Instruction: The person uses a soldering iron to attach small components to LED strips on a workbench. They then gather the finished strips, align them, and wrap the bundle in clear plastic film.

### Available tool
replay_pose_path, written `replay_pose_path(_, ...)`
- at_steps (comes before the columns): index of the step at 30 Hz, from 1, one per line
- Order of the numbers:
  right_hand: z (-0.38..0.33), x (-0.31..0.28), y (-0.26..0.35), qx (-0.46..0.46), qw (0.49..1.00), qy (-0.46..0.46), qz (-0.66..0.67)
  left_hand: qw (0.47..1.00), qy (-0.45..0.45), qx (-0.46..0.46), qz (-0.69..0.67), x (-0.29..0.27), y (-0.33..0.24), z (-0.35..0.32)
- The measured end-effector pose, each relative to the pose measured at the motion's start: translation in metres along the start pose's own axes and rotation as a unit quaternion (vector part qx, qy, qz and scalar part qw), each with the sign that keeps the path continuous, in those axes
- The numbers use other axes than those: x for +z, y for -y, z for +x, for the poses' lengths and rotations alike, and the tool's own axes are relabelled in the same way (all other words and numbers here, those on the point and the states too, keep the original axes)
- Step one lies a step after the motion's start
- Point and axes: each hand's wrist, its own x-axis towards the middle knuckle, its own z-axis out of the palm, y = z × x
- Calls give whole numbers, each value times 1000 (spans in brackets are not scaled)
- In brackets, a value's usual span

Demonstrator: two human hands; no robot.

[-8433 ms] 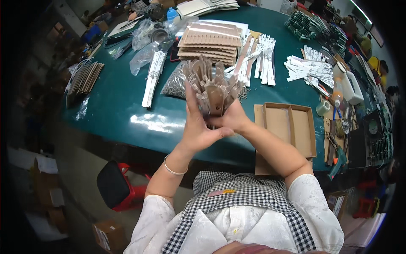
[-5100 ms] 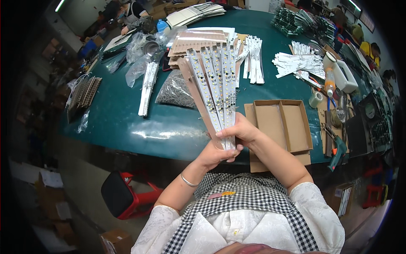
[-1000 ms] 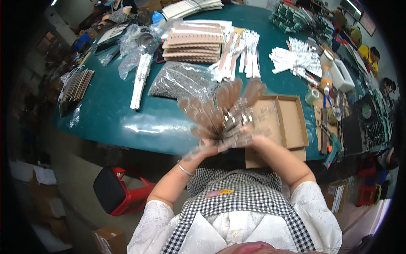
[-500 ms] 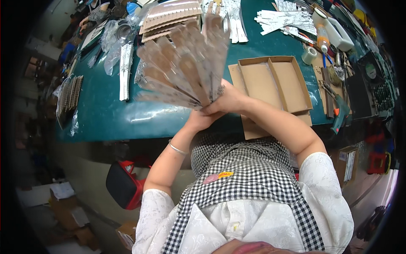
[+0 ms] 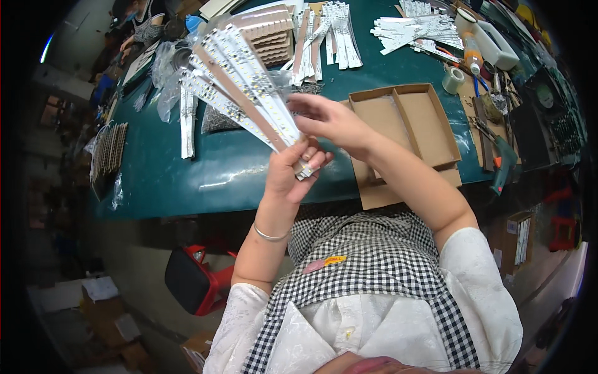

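A fan of long white LED circuit board strips (image 5: 240, 81), with rows of small yellow and dark parts, is gripped at its lower end in my left hand (image 5: 293, 163). One strip in the fan turns a brown side up. The fan is tilted up and to the left above the table. Just right of the strips is my right hand (image 5: 330, 121), its fingers apart and slightly curled, holding nothing that I can see. Whether its fingertips touch the strips, I cannot tell.
On the green table (image 5: 224, 193), a divided cardboard tray (image 5: 398, 124) lies to the right. More strips (image 5: 339, 37) lie at the back, beside a stack of wavy-edged brown sheets (image 5: 274, 43). A glue gun (image 5: 501, 165), a tape roll (image 5: 453, 80) and bottles stand far right.
The strips, blurred and held by both hands with brown sides showing, now show mostly white faces. My right hand has come off them, and my left hand alone grips their lower end.
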Motion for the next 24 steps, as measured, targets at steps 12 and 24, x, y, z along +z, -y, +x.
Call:
replay_pose_path(12, -27, 1, -16, -380, 863, -56, -330, 999, -48, -3, -22, 4, -14, 4)
replay_pose_path(24, -33, -6, -14, -353, 883, -53, -306, 998, -57, 5, -12, 5, 1, 9)
